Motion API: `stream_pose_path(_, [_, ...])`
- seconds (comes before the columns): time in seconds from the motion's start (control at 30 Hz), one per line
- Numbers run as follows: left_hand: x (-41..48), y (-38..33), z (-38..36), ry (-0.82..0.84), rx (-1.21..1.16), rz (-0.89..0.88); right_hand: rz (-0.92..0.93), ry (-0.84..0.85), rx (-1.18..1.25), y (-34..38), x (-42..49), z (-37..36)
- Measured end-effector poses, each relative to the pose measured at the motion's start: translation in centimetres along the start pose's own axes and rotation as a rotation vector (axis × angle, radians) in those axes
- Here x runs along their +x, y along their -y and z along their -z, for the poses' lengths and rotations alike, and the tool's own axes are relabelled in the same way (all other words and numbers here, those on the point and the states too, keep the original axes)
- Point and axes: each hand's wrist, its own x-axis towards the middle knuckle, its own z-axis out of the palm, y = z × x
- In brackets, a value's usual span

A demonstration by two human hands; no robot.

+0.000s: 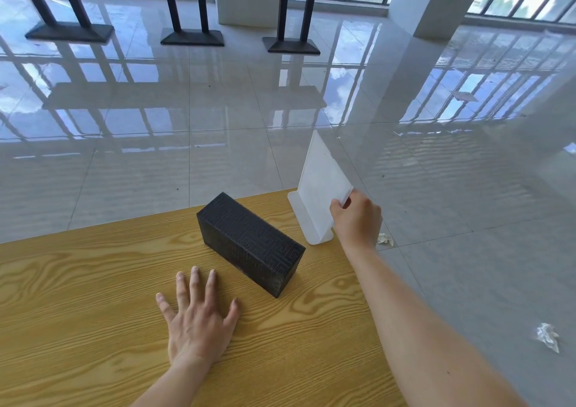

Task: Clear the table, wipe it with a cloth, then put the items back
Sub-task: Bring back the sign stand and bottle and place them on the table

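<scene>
Bench point(78, 297): wood-grain top, fills lower left & centre of frame; its far right corner sits mid-frame.
Black box point(249, 244): long dark block w/ fine ribbed pattern, lying on bench at centre of frame, set at a slant, one short end toward the lower right.
Sign stand point(321, 185): white upright panel on a flat white foot, right of centre, at bench's far right corner; foot looks to rest on the bench top, just beside the box, not touching it.
Right grip point(358, 219): bare hand, right of centre; thumb & curled fingers pinching the panel's lower right edge. Forearm runs down to lower right of frame.
Left grip point(196, 322): bare hand, lower centre; palm down on bench, fingers straight & spread, holding nothing. Near the box's near long side, apart from it.
Floor point(156, 157): glossy pale tiles w/ window reflections, upper half & right side of frame.
Paper scraps point(547, 336): crumpled bit on floor at lower right; a 2nd one by the right wrist.
Table legs point(187, 7): black posts on flat bases, top of frame.
</scene>
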Motion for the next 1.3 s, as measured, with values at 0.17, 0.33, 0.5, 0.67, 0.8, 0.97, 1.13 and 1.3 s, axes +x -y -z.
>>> stream_pose_path(0.17, [0.0, 0.0, 0.1, 0.015, 0.016, 0.004, -0.005, 0.001, -0.007, 0.1, 0.0, 0.0])
stream_pose_path(0.33, [0.0, 0.0, 0.2, 0.011, -0.004, 0.003, -0.010, 0.007, -0.003, -0.1, 0.0, 0.1])
stream_pose_path(0.5, [0.1, 0.0, 0.1, 0.012, 0.003, 0.006, 0.007, -0.001, 0.015, -0.3, -0.1, 0.2])
stream_pose_path(0.67, [0.2, 0.1, -0.1, 0.006, 0.009, 0.008, -0.010, 0.014, 0.040, -0.8, -1.0, 0.9])
stream_pose_path(0.8, [0.2, 0.1, -0.1, 0.052, 0.024, 0.012, -0.070, 0.055, 0.058, -1.9, -2.1, 2.6])
stream_pose_path(0.97, [0.5, 0.1, 1.4, 0.160, -0.055, -0.006, -0.043, 0.186, 0.016, -2.3, -4.2, 5.2])
stream_pose_path(1.13, [-0.7, 0.0, 5.9, 0.073, -0.158, 0.006, 0.063, 0.316, -0.007, -1.3, -6.7, 7.5])
stream_pose_path(1.3, [-5.9, 0.2, 11.2, -0.097, -0.158, -0.059, 0.273, 0.246, 0.037, 1.8, -9.4, 10.6])
